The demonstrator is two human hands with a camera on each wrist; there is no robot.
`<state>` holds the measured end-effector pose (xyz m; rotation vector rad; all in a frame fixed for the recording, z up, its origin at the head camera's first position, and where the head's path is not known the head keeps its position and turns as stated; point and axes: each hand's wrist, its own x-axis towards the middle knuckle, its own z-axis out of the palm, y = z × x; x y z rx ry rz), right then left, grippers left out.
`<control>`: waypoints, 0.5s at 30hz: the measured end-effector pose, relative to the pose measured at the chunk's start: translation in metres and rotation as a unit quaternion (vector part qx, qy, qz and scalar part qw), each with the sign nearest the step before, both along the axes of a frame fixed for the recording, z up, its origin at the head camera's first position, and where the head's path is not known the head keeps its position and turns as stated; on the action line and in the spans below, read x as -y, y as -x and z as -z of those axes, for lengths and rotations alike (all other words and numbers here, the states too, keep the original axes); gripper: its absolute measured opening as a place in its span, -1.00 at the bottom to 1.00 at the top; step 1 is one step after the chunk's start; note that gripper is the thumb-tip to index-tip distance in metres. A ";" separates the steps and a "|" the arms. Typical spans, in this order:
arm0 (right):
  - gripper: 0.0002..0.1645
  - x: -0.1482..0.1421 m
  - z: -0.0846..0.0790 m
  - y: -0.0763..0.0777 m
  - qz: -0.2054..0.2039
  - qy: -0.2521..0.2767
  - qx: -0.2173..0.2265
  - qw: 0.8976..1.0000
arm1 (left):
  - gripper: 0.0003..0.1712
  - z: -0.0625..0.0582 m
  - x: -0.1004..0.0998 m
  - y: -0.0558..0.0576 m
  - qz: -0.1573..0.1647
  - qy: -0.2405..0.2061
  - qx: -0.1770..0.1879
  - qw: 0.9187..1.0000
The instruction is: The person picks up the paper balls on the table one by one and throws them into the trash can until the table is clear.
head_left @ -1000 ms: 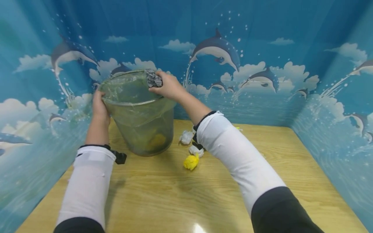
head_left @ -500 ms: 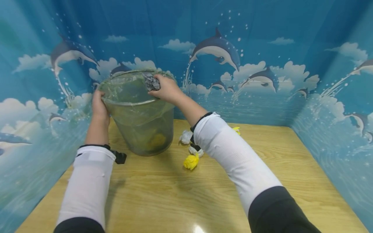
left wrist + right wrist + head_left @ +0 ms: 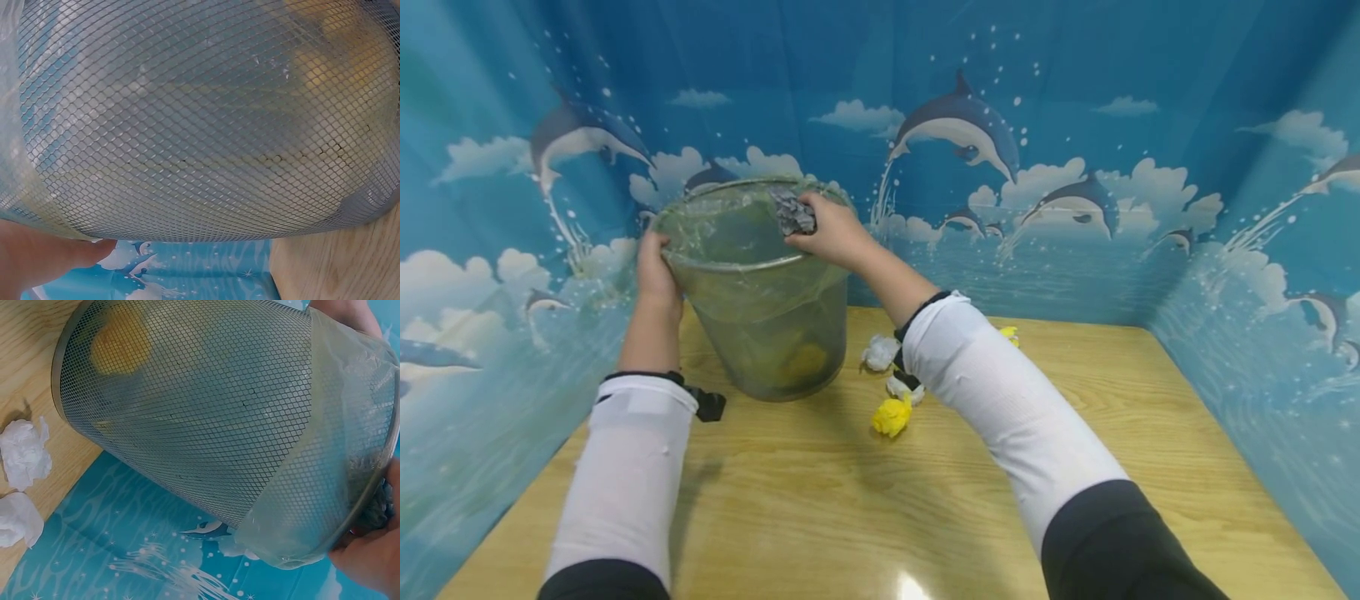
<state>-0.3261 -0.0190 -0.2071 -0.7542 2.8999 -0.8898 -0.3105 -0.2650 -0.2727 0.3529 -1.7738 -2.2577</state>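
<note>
A mesh wastebasket [image 3: 771, 350] stands on the wooden table, its metal rim covered by a thin, translucent greenish plastic bag [image 3: 752, 292]. My left hand [image 3: 657, 271] holds the basket by its left side, thumb up at the rim. Over at the right part of the rim, my right hand [image 3: 837, 233] grips a crumpled grey paper ball [image 3: 792, 211], which hangs just within the basket's mouth. Through the mesh, something yellow-orange [image 3: 122, 340] shows at the bottom of the basket. The left hand's other fingers are hidden behind the basket in the head view.
Right of the basket lie a white crumpled ball [image 3: 880, 353], another white one [image 3: 904, 390] with something black by it, and a yellow ball [image 3: 891, 417]. More yellow [image 3: 1009, 335] peeks out behind the right sleeve. A dolphin-printed curtain [image 3: 1075, 275] encloses the table's back and sides.
My right hand has shifted slightly left and down, taking the grey paper ball a little lower into the basket's mouth. The left hand and the basket have stayed in place.
</note>
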 end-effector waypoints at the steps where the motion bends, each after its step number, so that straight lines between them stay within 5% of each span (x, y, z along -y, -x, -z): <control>1: -0.12 0.000 0.000 0.000 -0.002 -0.001 0.000 1.000 | -0.16 0.000 0.000 0.000 0.000 0.000 0.000 1.000; 15: -0.03 -0.006 0.003 -0.001 -0.033 0.002 0.005 0.999 | -0.15 -0.001 0.000 -0.005 -0.002 -0.006 0.001 1.000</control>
